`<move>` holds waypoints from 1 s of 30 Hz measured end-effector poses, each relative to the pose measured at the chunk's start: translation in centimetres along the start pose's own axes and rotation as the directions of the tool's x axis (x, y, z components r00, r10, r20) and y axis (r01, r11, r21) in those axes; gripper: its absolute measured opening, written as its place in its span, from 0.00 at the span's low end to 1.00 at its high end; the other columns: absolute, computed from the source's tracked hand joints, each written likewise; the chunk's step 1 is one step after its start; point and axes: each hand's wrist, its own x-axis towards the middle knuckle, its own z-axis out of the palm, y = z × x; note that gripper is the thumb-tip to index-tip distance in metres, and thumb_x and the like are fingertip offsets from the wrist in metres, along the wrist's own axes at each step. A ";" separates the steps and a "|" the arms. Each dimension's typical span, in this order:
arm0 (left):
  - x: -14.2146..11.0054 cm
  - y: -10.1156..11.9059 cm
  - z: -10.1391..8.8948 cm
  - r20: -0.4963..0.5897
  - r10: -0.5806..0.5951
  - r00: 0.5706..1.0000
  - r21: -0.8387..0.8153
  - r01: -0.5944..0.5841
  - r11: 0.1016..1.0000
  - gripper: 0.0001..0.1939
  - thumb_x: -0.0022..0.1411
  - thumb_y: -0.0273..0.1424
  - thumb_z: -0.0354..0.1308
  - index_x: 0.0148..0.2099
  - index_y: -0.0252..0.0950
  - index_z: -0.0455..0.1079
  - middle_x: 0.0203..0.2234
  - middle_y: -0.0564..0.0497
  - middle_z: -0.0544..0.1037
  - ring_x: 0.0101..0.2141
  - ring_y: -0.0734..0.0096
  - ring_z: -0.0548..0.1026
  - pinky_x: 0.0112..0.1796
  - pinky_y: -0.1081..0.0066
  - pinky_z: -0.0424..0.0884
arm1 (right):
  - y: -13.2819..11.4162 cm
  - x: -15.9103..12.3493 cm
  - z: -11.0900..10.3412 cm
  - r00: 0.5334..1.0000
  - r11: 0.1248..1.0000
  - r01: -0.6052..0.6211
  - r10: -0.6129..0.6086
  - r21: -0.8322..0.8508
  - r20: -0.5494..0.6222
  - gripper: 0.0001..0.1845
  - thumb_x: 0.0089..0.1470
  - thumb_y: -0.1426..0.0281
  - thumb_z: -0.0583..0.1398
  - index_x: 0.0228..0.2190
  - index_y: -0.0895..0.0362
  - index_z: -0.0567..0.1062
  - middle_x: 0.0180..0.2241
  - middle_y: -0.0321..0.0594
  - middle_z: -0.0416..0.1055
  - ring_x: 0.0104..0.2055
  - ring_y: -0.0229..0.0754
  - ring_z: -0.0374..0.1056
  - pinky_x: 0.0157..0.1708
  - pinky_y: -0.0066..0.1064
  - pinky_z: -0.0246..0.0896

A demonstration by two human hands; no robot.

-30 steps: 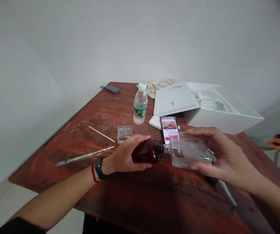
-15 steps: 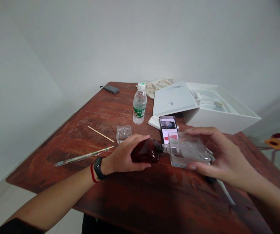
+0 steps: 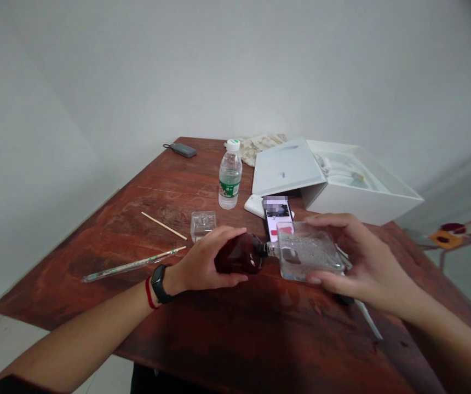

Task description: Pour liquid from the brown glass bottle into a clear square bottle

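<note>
Wrapped around a dark red-brown bottle, my left hand holds it on its side with its black-ringed neck pointing right. My right hand grips a clear, square-sided glass bottle between thumb and fingers, its neck pointing left. The two necks meet mouth to mouth, or nearly so, above the table. Droplets cling to the inside of the clear bottle. A small clear block-shaped cap stands just behind my left hand, partly covered by it.
On the wooden table are a water bottle, a phone, a white case, a wooden stick, wrapped chopsticks, a grey device, a crumpled cloth and an open white box.
The whole view has shifted slightly, so everything sits a little further left. Both hands keep their hold on the two bottles, with necks still lined up.
</note>
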 end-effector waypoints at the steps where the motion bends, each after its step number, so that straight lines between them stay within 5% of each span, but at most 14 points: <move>1: 0.0 0.0 0.0 -0.002 0.006 1.000 0.001 -0.006 1.000 0.44 0.60 0.43 0.74 0.72 0.43 0.59 0.61 0.38 0.74 0.59 0.43 0.74 0.59 0.46 0.72 | -0.1 0.0 0.0 1.000 1.000 -0.007 0.007 0.007 0.002 0.32 0.52 0.53 0.72 0.55 0.46 0.72 0.54 0.46 0.78 0.55 0.62 0.78 0.52 0.55 0.78; 9: 0.0 0.0 0.0 0.006 -0.003 1.000 0.006 0.003 1.000 0.44 0.60 0.43 0.74 0.72 0.43 0.59 0.61 0.38 0.74 0.59 0.43 0.74 0.59 0.45 0.72 | -0.2 0.1 -0.1 0.998 0.998 -0.057 0.056 0.038 0.036 0.33 0.51 0.51 0.72 0.56 0.37 0.70 0.56 0.42 0.77 0.59 0.67 0.75 0.54 0.65 0.76; 30: 0.2 0.2 -0.1 0.004 0.024 1.000 -0.006 -0.024 1.000 0.44 0.60 0.41 0.74 0.72 0.43 0.58 0.60 0.39 0.74 0.57 0.47 0.74 0.57 0.50 0.73 | 0.0 0.0 -0.2 0.999 1.000 0.011 -0.011 0.000 0.044 0.34 0.54 0.48 0.71 0.58 0.41 0.70 0.55 0.46 0.77 0.56 0.64 0.76 0.52 0.57 0.77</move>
